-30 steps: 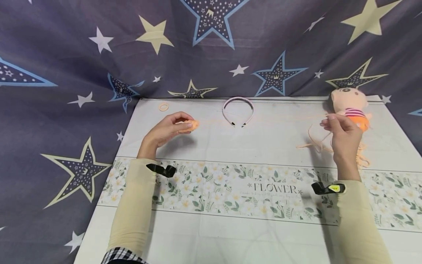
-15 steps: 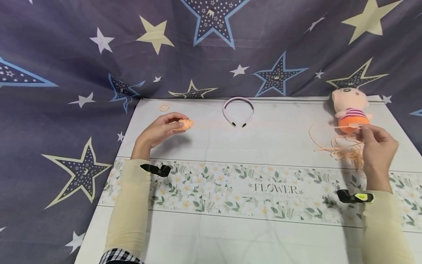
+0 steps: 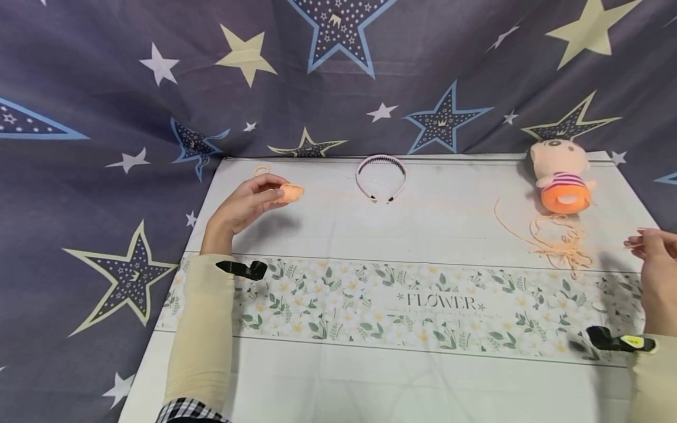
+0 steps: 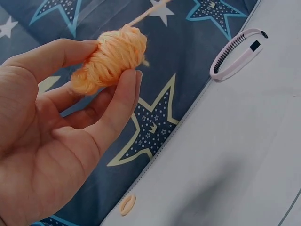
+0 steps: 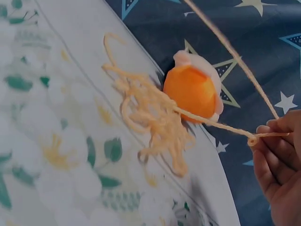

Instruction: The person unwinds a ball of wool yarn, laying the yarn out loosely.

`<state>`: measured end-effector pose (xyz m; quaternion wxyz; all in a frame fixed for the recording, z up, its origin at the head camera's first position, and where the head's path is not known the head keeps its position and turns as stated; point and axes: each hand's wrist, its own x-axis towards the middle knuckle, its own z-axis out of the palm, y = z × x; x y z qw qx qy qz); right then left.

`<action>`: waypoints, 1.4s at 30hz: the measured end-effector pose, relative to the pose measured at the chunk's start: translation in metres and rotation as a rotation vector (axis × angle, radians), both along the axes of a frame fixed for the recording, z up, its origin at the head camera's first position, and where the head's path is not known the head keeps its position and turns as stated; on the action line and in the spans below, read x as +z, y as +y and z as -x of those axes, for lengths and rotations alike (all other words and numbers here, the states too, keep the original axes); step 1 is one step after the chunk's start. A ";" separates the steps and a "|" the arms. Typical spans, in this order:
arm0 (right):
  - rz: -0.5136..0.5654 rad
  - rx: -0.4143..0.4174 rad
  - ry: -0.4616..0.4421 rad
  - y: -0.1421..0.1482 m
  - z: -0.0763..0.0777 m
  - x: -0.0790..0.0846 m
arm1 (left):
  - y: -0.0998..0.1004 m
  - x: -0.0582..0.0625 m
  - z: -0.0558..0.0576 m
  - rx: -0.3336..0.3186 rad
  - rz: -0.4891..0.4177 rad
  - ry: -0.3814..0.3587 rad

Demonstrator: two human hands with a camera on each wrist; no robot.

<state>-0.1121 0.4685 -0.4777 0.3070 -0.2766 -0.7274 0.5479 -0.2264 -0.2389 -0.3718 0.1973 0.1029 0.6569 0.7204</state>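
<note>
A small wound ball of orange yarn (image 4: 115, 59) is pinched between the thumb and fingers of my left hand (image 3: 245, 202), held above the table's left side. From it a single strand (image 4: 148, 13) runs off toward the right. My right hand (image 5: 282, 162), at the far right edge of the head view, pinches the yarn strand (image 5: 235, 56) between thumb and fingertips. A small loop shows at those fingertips, and another length leads down to a loose tangle of yarn (image 3: 563, 244) lying on the table.
A plush doll (image 3: 563, 170) with orange bottoms lies at the back right, just behind the tangle. A pink headband (image 3: 382, 158) lies at the back middle. Behind my left hand is a small peach ring (image 4: 127, 205). A star-patterned curtain (image 3: 338, 106) hangs along the table's back edge.
My right hand has moved far right and toward me, past the doll, drawing the strand with it. The left hand has shifted slightly left with the yarn ball.
</note>
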 end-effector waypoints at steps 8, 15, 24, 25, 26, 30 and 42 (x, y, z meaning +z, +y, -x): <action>-0.081 -0.037 -0.270 0.030 0.000 -0.027 | 0.002 0.000 0.000 -0.016 -0.022 -0.001; -0.167 0.112 -0.600 -0.014 -0.014 0.012 | 0.009 0.002 -0.001 -0.004 0.037 0.013; -0.375 0.149 -0.740 -0.061 -0.014 0.045 | 0.012 0.003 -0.002 0.025 0.073 0.019; -0.379 0.149 -0.732 -0.065 -0.013 0.048 | 0.012 0.004 -0.002 0.025 0.075 0.022; -0.389 0.150 -0.723 -0.068 -0.012 0.051 | 0.012 0.004 -0.002 0.022 0.079 0.025; -0.433 0.159 -0.653 -0.088 -0.003 0.062 | 0.015 0.007 -0.002 0.009 0.096 0.034; -0.579 0.368 -0.228 -0.183 0.031 0.093 | 0.028 0.016 -0.005 -0.023 0.145 0.044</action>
